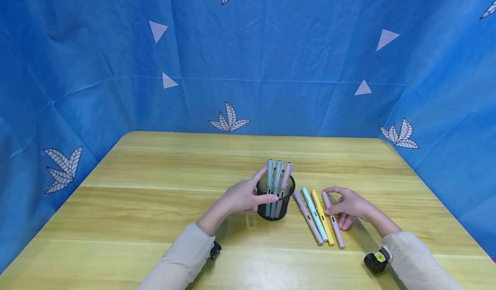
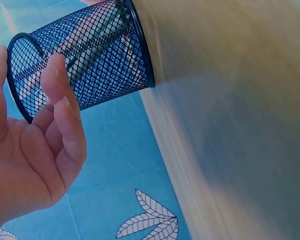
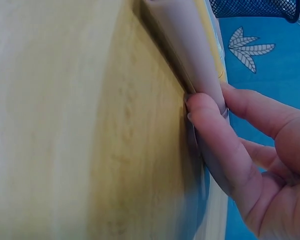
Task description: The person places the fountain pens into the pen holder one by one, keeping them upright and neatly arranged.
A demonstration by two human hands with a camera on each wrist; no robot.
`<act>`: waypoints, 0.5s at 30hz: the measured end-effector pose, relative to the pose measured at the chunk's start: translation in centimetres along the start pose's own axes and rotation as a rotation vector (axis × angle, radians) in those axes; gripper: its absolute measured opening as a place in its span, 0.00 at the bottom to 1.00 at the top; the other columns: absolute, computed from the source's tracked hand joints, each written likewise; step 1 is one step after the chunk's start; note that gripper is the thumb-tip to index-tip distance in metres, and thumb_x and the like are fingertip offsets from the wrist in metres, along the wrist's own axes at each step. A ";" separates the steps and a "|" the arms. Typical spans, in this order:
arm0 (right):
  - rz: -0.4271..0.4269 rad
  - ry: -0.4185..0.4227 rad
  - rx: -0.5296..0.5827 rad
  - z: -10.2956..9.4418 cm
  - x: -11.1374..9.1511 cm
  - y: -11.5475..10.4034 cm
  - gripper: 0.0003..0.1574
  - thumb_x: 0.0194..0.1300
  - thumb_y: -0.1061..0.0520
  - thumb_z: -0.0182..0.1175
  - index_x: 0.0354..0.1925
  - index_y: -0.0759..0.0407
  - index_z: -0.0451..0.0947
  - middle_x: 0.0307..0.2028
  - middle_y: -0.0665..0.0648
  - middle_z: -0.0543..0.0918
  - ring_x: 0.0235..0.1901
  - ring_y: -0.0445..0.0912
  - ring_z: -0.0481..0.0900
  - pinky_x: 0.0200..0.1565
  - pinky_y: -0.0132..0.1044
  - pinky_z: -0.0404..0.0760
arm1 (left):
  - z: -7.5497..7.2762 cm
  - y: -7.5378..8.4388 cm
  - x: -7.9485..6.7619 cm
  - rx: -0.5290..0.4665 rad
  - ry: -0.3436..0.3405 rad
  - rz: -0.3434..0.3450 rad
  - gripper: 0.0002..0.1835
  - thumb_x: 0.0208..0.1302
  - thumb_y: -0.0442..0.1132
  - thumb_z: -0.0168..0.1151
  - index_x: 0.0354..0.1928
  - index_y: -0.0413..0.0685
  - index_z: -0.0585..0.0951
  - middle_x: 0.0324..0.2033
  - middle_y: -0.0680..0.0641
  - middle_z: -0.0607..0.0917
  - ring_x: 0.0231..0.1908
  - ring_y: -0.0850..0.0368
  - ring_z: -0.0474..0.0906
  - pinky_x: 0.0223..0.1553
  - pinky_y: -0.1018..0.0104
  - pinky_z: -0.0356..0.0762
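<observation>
My left hand (image 1: 242,195) holds a black mesh pen cup (image 2: 110,65) from its left side, with the thumb and forefinger spread around the rim. The cup stands upright on the table. Inside it are two grey-green pens (image 1: 270,176) and a lilac pen (image 1: 286,177), caps up. To its right my right hand (image 1: 352,205) pinches another lilac pen (image 3: 185,42) between thumb and fingers. That pen lies along the right end of a row, beside a yellow pen (image 1: 324,221), a light blue pen (image 1: 314,214) and a further lilac pen (image 1: 308,217).
The wooden table (image 1: 116,221) reaches back to a blue cloth (image 1: 310,44) with white leaf and triangle prints, which hangs behind it and at the sides. A small black camera (image 1: 376,262) is strapped at the right wrist.
</observation>
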State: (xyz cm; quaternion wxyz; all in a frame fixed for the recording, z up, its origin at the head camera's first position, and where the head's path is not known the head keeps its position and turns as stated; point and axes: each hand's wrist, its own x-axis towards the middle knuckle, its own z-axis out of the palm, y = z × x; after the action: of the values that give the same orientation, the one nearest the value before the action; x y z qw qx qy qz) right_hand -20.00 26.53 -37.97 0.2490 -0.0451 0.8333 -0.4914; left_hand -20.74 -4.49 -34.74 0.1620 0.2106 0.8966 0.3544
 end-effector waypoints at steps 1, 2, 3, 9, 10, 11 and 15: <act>0.000 0.007 -0.003 0.0 0.0 0.0 0.47 0.55 0.63 0.62 0.65 0.69 0.46 0.24 0.63 0.76 0.11 0.47 0.76 0.18 0.43 0.78 | 0.0 0.0 0.0 -0.002 0.000 0.000 0.49 0.51 0.65 0.56 0.69 0.68 0.40 0.13 0.47 0.78 0.14 0.47 0.76 0.16 0.65 0.69; 0.001 0.016 -0.006 0.1 0.0 0.0 0.47 0.54 0.63 0.62 0.64 0.69 0.46 0.24 0.63 0.75 0.11 0.47 0.76 0.17 0.43 0.78 | 0.0 0.0 0.0 -0.001 0.001 -0.001 0.49 0.51 0.65 0.56 0.69 0.68 0.40 0.12 0.47 0.78 0.14 0.47 0.76 0.17 0.64 0.69; 0.000 0.028 -0.014 0.1 0.0 0.0 0.47 0.53 0.64 0.62 0.64 0.69 0.47 0.24 0.64 0.75 0.11 0.47 0.76 0.17 0.43 0.78 | 0.0 0.1 0.0 0.002 0.001 -0.004 0.49 0.51 0.66 0.56 0.69 0.68 0.40 0.13 0.47 0.78 0.15 0.46 0.76 0.17 0.64 0.69; 0.014 0.090 -0.048 0.3 0.1 -0.2 0.45 0.51 0.67 0.62 0.63 0.69 0.51 0.25 0.64 0.72 0.12 0.48 0.76 0.17 0.42 0.78 | -0.1 0.1 -0.1 0.008 0.002 -0.009 0.49 0.51 0.65 0.56 0.69 0.68 0.40 0.13 0.48 0.79 0.15 0.47 0.76 0.17 0.65 0.69; 0.022 0.097 -0.044 0.3 0.1 -0.3 0.45 0.51 0.68 0.62 0.63 0.69 0.51 0.25 0.64 0.72 0.12 0.48 0.76 0.17 0.42 0.78 | -0.1 0.1 -0.1 0.008 0.002 -0.009 0.49 0.52 0.65 0.56 0.69 0.67 0.40 0.13 0.48 0.79 0.14 0.47 0.76 0.16 0.65 0.68; 0.024 0.103 -0.045 0.3 0.1 -0.3 0.44 0.51 0.68 0.61 0.63 0.69 0.51 0.25 0.64 0.71 0.12 0.48 0.76 0.17 0.42 0.78 | -0.1 0.1 -0.1 0.007 0.003 -0.009 0.49 0.52 0.65 0.56 0.69 0.67 0.40 0.13 0.47 0.79 0.14 0.47 0.76 0.16 0.65 0.68; 0.030 0.116 -0.040 0.3 0.2 -0.3 0.44 0.50 0.69 0.61 0.62 0.70 0.51 0.26 0.64 0.70 0.12 0.48 0.76 0.17 0.42 0.78 | -0.1 0.2 -0.1 0.006 0.000 -0.013 0.49 0.52 0.65 0.56 0.69 0.66 0.40 0.13 0.47 0.78 0.15 0.46 0.76 0.16 0.65 0.67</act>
State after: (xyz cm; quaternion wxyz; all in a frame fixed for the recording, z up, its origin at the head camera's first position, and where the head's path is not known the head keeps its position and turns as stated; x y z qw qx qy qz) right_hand -20.04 26.05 -37.86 0.2068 -0.0091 0.8566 -0.4726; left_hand -20.64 -4.43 -34.49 0.1637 0.2049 0.8990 0.3507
